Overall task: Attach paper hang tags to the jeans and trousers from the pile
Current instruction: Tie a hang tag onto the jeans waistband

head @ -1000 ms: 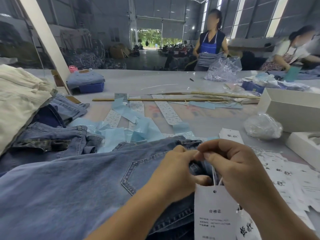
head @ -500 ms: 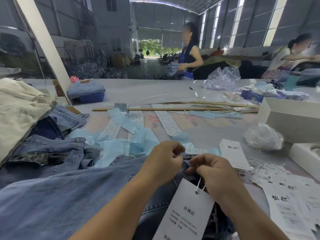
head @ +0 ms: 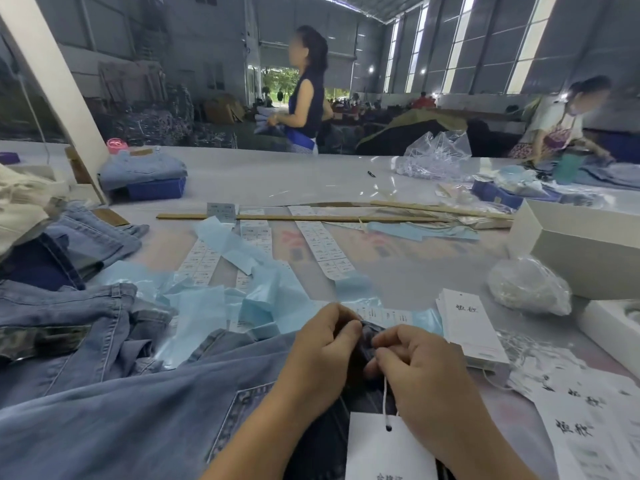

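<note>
A pair of light blue denim jeans (head: 121, 420) lies spread across the near left of the grey worktable (head: 311, 178), its waistband reaching to the middle near the person's hands. The left hand (head: 322, 355) has its fingers curled and pinches the dark inner waistband of the jeans. The right hand (head: 419, 368), just beside it, has its fingertips drawn together on a thin white string (head: 385, 400); the string runs down from the fingers to the punched hole of a white rectangular paper hang tag (head: 388, 448), which lies on the jeans at the near edge, below both hands.

To the right of the hands a small stack of white paper tags (head: 467, 327) with black script rests on the table, and more loose white tags (head: 588, 427) lie scattered at the near right. A crumpled clear plastic bag (head: 530, 285) sits farther right, next to an open white cardboard box (head: 581, 247). Beyond the hands, strips of pale blue backing paper (head: 249, 303) and long white sticker sheets (head: 325, 244) lie on the table, with a long thin wooden slat (head: 311, 218) across them farther away. At the left, more blue jeans in a pile (head: 69, 327) lie below a heap of cream fabric (head: 24, 206). At the far left a folded pair of jeans sits on a blue plastic crate (head: 156, 188). Two other people stand beyond the table's far side.
</note>
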`<state>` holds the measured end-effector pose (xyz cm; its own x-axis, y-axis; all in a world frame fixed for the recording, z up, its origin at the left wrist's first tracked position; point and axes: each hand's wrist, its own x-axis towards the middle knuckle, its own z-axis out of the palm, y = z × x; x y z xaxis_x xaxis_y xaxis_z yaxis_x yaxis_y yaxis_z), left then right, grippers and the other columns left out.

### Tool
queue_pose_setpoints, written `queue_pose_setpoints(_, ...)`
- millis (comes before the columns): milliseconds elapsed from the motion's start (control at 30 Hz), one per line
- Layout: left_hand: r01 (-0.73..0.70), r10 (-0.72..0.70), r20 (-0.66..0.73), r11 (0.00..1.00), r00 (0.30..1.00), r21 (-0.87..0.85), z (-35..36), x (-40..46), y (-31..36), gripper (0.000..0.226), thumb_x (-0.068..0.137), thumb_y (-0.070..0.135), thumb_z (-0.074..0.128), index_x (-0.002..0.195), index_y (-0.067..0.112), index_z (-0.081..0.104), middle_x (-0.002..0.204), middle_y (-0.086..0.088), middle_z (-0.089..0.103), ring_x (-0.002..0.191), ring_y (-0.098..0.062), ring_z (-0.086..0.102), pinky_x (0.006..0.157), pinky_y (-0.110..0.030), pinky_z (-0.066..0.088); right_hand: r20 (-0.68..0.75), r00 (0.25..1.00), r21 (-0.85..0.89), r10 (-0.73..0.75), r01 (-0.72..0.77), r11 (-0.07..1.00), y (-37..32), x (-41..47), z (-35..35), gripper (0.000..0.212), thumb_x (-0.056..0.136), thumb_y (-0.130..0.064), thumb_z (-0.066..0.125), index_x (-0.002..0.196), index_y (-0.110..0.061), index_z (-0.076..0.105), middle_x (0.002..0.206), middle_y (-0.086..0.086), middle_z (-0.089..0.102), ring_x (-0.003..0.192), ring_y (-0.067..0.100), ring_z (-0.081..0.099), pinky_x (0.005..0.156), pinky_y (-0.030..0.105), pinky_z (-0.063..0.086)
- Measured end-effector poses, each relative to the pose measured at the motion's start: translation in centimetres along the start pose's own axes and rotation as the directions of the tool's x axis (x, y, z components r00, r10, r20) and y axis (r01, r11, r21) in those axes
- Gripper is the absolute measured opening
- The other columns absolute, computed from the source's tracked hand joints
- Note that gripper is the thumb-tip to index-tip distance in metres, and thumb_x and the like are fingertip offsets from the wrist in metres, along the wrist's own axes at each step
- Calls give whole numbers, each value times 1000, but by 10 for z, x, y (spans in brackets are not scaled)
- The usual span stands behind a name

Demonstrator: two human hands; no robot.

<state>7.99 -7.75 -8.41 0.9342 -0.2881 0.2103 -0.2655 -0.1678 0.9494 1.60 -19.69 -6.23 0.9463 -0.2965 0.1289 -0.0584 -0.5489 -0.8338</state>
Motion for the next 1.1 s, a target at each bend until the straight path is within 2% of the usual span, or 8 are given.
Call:
queue_pose_setpoints(133,122,-103,93,963,990,-240,-9,5,-3,15,98,4,53,84,9,60,66,4,62,60,-3,56,58,-15,45,-67,981,-228,-181,161,960,-4,-3,9,21,84,-10,61,77,-30,64,60,-24,61,57,0,57,52,11,39)
queue_pose_setpoints(200,171,-127,149,926,981,-336,-12,7,-7,15,97,2,53,85,8,60,70,-1,62,64,-9,57,60,-18,47,-56,975,-283,-215,191,940,-5,-5,11,22,82,-8,62,78,-30,65,54,-19,56,54,3,54,50,12,35)
queue_pose_setpoints(400,201,-83,248,841,965,-502,-16,8,-13,20,91,3,63,75,15,65,71,-3,63,67,-11,59,61,-18,48,-38,965,-314,-259,234,920,-6,-6,16,28,85,-7,60,87,-31,73,69,-14,65,64,9,60,58,24,48)
queue_pose_setpoints(567,250,-61,342,802,938,-542,-23,9,-14,9,77,15,62,73,19,69,73,-3,65,68,-12,60,64,-19,49,-82,951,-321,-297,257,912,-2,-5,18,29,82,-1,63,82,-28,74,62,-16,61,59,8,58,54,17,42)
queue_pose_setpoints(667,298,-89,388,800,917,-520,-29,10,-13,24,81,-1,52,79,12,73,78,-9,70,71,-15,66,63,-21,52,-96,946,-328,-310,264,907,0,-6,20,29,81,1,66,83,-27,75,58,-22,55,54,1,55,55,10,38)
queue_pose_setpoints(767,289,-111,380,844,918,-452,-31,9,-10,51,85,-19,38,87,12,78,84,-5,76,72,-8,69,64,-13,50,-83,941,-342,-328,282,896,3,-6,19,30,81,1,65,84,-27,75,65,-20,60,58,2,56,57,9,39)
queue_pose_setpoints(933,221,-98,361,922,927,-317,-31,6,-2,35,93,-12,49,95,11,76,75,9,74,63,5,63,65,-6,46,-47,949,-364,-313,275,890,5,-5,20,30,82,0,63,85,-28,74,75,-16,68,71,6,59,60,10,40)
queue_pose_setpoints(1100,138,-92,287,980,953,-145,-31,5,-4,29,93,-2,57,95,18,78,87,-3,77,78,-6,67,75,-19,54,-44,951,-374,-307,269,888,6,-5,20,29,80,0,62,83,-27,72,72,-14,67,70,8,58,59,12,39)
